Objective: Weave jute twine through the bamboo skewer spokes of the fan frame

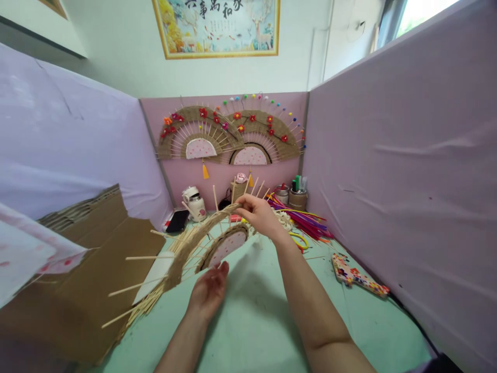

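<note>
The fan [179, 259] tilts above the worktop [256, 321], its woven band pinched by the right hand [258, 212], the left hand [209, 291] loosely open beneath — if that pinch slipped, protruding sticks [143, 257] could bend against the cardboard [77, 295].

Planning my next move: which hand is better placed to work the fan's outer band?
Probably the right hand: it pinches the outer band; the left hand is lower, by the dotted centre.
</note>
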A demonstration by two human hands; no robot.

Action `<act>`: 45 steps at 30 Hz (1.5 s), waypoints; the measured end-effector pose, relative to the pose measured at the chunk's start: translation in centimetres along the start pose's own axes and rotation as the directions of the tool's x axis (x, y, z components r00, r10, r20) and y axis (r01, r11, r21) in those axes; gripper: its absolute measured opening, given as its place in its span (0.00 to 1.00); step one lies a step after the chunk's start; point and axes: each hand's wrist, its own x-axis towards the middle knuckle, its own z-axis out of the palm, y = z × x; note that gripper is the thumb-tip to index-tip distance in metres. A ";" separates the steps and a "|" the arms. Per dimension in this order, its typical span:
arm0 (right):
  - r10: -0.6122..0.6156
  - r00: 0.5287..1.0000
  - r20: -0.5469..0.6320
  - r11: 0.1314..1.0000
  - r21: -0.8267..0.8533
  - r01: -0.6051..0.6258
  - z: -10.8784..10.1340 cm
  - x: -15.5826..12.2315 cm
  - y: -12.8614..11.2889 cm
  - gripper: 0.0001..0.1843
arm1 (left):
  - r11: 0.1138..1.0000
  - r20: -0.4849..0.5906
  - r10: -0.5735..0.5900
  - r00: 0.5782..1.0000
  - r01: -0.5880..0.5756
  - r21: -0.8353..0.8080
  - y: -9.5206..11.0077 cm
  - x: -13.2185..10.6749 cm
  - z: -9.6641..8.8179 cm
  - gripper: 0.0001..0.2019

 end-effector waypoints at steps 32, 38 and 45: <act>0.113 0.977 0.181 0.669 -0.741 0.060 6.7 -0.5 1.1 0.12 | 0.286 0.326 0.680 0.657 -0.647 0.706 5.5 0.4 4.3 0.26; 0.059 0.957 0.282 0.787 -0.603 0.129 5.3 -0.5 1.6 0.14 | 0.253 0.348 0.597 0.723 -0.581 0.773 5.9 2.1 4.6 0.15; -0.020 0.959 0.283 0.882 -0.446 0.150 1.7 -0.4 1.4 0.11 | 0.274 0.359 0.635 0.684 -0.634 0.724 4.8 2.1 3.6 0.15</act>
